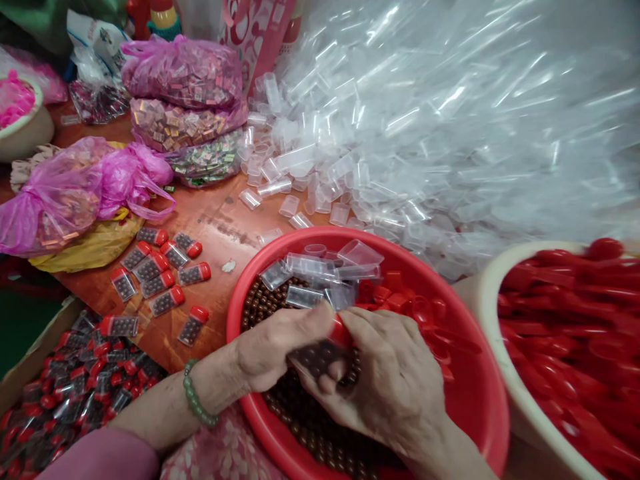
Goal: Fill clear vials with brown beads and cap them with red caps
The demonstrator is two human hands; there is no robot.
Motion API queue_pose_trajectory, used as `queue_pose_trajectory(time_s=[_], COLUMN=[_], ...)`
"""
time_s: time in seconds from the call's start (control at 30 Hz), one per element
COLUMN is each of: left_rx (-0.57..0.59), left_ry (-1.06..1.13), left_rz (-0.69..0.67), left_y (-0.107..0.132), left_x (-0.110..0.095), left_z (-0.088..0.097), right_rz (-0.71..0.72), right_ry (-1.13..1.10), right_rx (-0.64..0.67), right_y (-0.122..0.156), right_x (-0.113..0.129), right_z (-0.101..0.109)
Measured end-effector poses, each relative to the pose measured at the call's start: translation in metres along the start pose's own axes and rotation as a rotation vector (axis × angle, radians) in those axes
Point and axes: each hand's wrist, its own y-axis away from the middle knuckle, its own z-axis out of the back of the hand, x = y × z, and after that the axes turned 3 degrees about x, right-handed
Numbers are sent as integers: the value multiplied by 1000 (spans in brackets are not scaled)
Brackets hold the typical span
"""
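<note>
Over a red basin (475, 400) my left hand (273, 350) grips a small clear vial (317, 357) filled with brown beads. My right hand (387, 377) is closed on the vial's red cap (341, 331) at its upper end. Both hands touch the same vial. The basin holds brown beads (310, 420), several empty clear vials (320, 273) and loose red caps (410, 303). A green bead bracelet (197, 403) circles my left wrist.
Filled red-capped vials (160, 270) lie on the orange table, and more fill a box (65, 393) at lower left. A huge heap of empty clear vials (425, 133) covers the right. A cream bowl (487, 293) of red caps (575, 333) stands at right. Pink bags (85, 183) lie at left.
</note>
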Motion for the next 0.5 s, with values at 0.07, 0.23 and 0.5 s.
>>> queue_pose_trajectory(time_s=[0.07,0.23,0.5], left_rx=[-37,-234,-357], left_ry=[42,54,-92], left_rz=[41,14,33], left_y=[-4,-7,-5], left_x=[4,8,4], left_z=[3,-2,-14], right_rz=[27,90,95], right_ry=[23,49,22], right_rx=[7,27,-4], right_y=[0,-1,6], right_x=[0,3,5], right_z=[-1,-4,-9])
